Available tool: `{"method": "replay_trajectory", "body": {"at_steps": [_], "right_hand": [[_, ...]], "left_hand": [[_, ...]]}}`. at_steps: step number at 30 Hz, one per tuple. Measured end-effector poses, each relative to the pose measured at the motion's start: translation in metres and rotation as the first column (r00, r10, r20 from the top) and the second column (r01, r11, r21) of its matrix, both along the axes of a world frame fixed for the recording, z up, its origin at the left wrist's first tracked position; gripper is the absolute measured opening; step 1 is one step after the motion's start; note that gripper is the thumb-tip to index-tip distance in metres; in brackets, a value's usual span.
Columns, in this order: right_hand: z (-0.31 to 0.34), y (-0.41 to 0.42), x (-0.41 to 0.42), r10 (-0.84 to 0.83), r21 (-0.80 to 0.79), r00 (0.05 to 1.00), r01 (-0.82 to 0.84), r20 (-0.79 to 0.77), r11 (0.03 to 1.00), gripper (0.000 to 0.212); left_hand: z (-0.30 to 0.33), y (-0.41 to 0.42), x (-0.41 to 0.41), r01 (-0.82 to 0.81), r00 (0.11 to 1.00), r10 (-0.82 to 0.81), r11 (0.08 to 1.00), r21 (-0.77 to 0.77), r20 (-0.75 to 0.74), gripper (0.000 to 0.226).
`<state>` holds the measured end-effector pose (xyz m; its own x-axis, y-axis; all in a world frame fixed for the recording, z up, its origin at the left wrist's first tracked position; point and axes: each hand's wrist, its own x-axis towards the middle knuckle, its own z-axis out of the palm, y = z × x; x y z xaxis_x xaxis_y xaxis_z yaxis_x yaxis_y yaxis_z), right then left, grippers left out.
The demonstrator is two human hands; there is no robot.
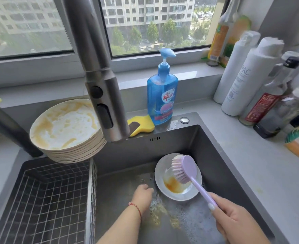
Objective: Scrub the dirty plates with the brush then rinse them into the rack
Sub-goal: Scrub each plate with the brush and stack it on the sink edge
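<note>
Readable text is scarce: white bottle (pixel 243 80) on the right of the desk (pixel 247 155) shows "PAC", first letter(s) cut off by the curve. Blue soap pump bottle (pixel 161 95) behind the sink (pixel 215 155) has a red/white label w/ characters too blurred to read. Glass bottle (pixel 266 101) w/ red label: print illegible. Other bottles far right are partly out of frame.

Right hand (pixel 233 221) has its fingers wrapped round the handle of the lilac brush (pixel 185 170); bristles sit on the plate (pixel 177 176), just above an orange stain. Plate is tilted in the sink, lower rim in sudsy water. Left hand (pixel 143 191) reaches down to the plate's left edge; fingertips are under water/behind the rim, so can't tell if it grips or just touches.

Stack of dirty plates (pixel 67 131) sits at the sink's back-left corner, top one smeared w/ yellow sauce & foam; its right side is hidden by the tap head (pixel 103 95). Wire rack (pixel 44 199) fills the left of the sink, bottom cut off. Yellow sponge (pixel 143 126) lies beside the soap, partly behind the tap.
</note>
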<state>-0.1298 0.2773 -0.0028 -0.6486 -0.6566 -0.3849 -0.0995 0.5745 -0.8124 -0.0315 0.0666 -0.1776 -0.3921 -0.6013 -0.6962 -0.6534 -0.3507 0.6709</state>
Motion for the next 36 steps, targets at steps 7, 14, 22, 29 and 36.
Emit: {"method": "replay_trajectory", "body": {"at_steps": [7, 14, 22, 29, 36], "right_hand": [[-0.015, 0.006, -0.021, -0.057, -0.009, 0.998, 0.057, 0.034, 0.998, 0.036], [-0.028, 0.013, -0.030, -0.078, -0.029, 0.995, 0.080, 0.063, 0.996, 0.043], [-0.032, 0.008, -0.033, -0.079, 0.017, 0.995, 0.078, 0.058, 0.997, 0.039], [-0.023, -0.001, -0.027, -0.048, 0.073, 0.998, 0.044, 0.048, 0.996, 0.036], [-0.014, -0.015, -0.004, 0.197, 0.164, 0.980, -0.197, 0.016, 0.967, 0.048]], "left_hand": [[-0.034, 0.023, -0.034, -0.288, 0.938, 0.341, 0.869, 0.402, -0.066, 0.035], [-0.043, 0.029, -0.056, -0.463, 0.809, 0.586, 0.680, 0.569, -0.042, 0.026], [-0.019, 0.029, -0.072, -0.393, 0.814, 0.564, 0.710, 0.584, -0.139, 0.028], [0.010, 0.027, -0.045, -0.341, 0.822, 0.537, 0.730, 0.593, -0.189, 0.040], [0.057, 0.023, 0.017, -0.392, 0.806, 0.538, 0.798, 0.458, -0.248, 0.032]]}}
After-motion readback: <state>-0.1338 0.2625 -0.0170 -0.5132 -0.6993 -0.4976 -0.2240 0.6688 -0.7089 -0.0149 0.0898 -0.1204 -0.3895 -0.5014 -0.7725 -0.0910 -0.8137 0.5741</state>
